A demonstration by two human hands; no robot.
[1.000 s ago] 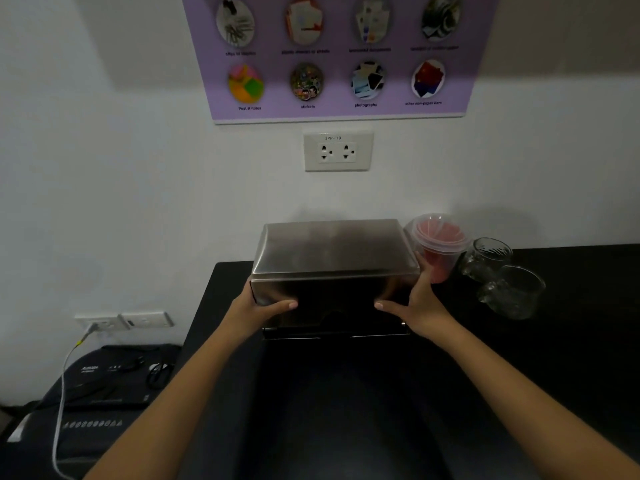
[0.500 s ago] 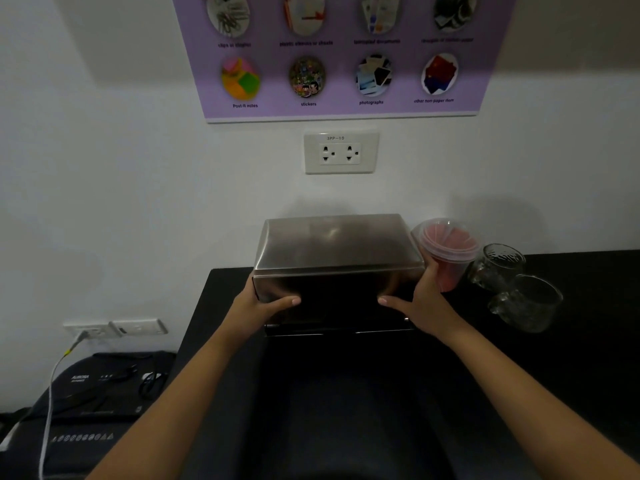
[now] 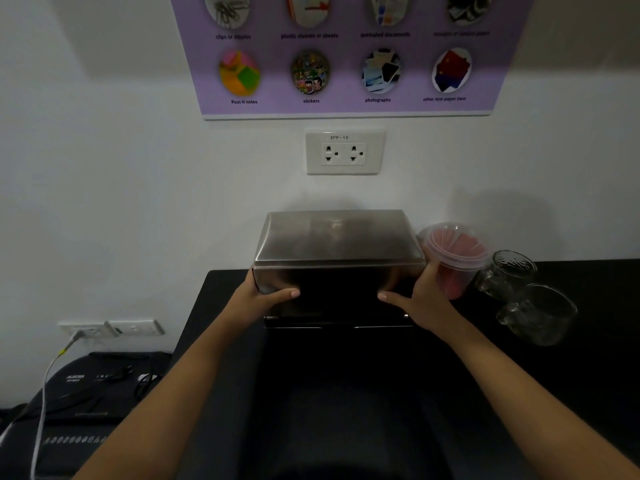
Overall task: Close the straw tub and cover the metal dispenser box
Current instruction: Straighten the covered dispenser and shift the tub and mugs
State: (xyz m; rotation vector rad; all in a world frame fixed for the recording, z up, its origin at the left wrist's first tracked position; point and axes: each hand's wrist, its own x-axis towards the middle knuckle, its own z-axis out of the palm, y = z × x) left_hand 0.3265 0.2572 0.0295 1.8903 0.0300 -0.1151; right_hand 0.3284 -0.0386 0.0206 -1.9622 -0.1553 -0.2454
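Note:
A steel cover point(image 3: 337, 240) sits over the metal dispenser box point(image 3: 337, 303) at the back of the black counter, against the wall. My left hand point(image 3: 263, 297) grips the cover's left side, thumb on its front face. My right hand point(image 3: 420, 299) grips the right side the same way. Just right of the box stands the clear straw tub point(image 3: 455, 252) with red straws inside and a clear lid on top. The tub's lower part is hidden behind my right hand.
Two clear glass mugs point(image 3: 505, 273) point(image 3: 538, 313) stand right of the tub. The black counter point(image 3: 571, 375) runs to the right. A wall socket point(image 3: 344, 152) and a purple poster point(image 3: 346, 53) are above. A black shredder point(image 3: 79, 393) with a white cable sits low at the left.
Both hands have stayed on the cover's sides. The cover sits slightly lower over the box. The view has shifted a little.

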